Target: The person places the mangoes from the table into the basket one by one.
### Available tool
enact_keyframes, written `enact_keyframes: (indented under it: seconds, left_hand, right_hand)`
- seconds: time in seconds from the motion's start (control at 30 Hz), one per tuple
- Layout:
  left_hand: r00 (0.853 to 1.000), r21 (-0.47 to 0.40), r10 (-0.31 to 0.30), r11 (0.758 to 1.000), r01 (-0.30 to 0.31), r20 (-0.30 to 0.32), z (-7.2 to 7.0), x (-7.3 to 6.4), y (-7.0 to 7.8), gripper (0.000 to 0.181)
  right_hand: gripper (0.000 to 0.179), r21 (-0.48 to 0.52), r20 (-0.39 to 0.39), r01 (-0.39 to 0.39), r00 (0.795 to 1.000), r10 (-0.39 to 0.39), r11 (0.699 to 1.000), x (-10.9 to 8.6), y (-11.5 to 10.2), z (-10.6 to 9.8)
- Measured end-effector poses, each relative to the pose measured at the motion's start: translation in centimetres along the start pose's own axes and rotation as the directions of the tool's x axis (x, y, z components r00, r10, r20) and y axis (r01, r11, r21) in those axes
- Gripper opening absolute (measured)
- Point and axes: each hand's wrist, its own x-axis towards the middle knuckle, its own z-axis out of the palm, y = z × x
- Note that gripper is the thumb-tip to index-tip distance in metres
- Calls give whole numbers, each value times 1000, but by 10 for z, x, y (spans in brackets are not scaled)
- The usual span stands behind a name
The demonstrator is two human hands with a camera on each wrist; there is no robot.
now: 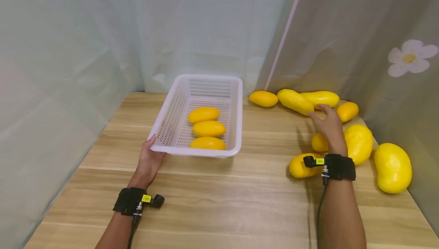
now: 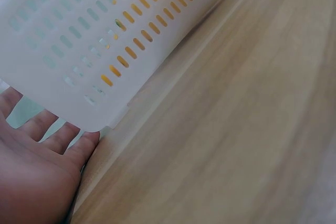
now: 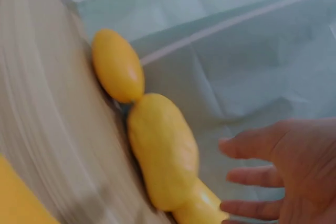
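A white plastic basket [image 1: 236,123] with slotted walls holds three oval yellow fruits [image 1: 209,128]. My left hand [image 1: 150,161] grips its near left corner, the thumb at the rim; in the left wrist view the fingers [image 2: 81,148] lie against the corner from outside. My right hand [image 1: 330,127] is over the right side of the table, thumb and fingers spread and nothing between them. Nearest to its fingertips are two long yellow fruits, one lumpy [image 1: 295,101] and another [image 1: 322,98] behind it. The right wrist view shows the lumpy fruit [image 3: 163,150] beyond the fingers.
Several other yellow fruits lie on the wooden table [image 1: 240,203]: a small oval one [image 1: 263,98] at the back, another [image 1: 348,111] at right, one [image 1: 302,166] beside my right wrist, and big curved ones [image 1: 392,168] along the right edge. Curtains [image 1: 212,24] hang behind.
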Motion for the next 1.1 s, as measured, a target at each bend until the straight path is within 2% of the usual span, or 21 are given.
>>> enact_keyframes:
  seconds: [0.1, 0.33, 0.47, 0.57, 0.73, 0.97, 1.1]
  left_hand:
    - [1000, 0, -1, 1000, 1, 1, 0, 1, 0, 62]
    - [1000, 24, -1, 1000, 1, 10, -1, 0, 2, 61]
    - [1000, 24, -1, 1000, 1, 9, -1, 0, 2, 61]
    - [1000, 27, 0, 1000, -1, 14, -1, 0, 2, 61]
    - [1000, 26, 1, 1000, -1, 13, -1, 0, 2, 62]
    - [1000, 18, -6, 1000, 6, 4, 0, 1, 1, 63]
    - [1000, 13, -3, 1000, 3, 7, 0, 2, 2, 63]
  right_hand:
    - [72, -27, 52, -58, 997, 59, 998, -8, 2, -15]
    - [83, -201, 93, -157, 980, 178, 967, -20, 9, -39]
    - [96, -224, 148, -202, 960, 238, 953, -25, 10, -49]
    - [104, -201, 200, -244, 938, 283, 949, -26, 10, -54]
    - [106, -170, 251, -297, 909, 333, 940, -27, 9, -51]
    - [93, -243, 234, -279, 912, 335, 929, -21, 9, -37]
    - [94, -248, 229, -282, 913, 339, 927, -20, 10, -33]
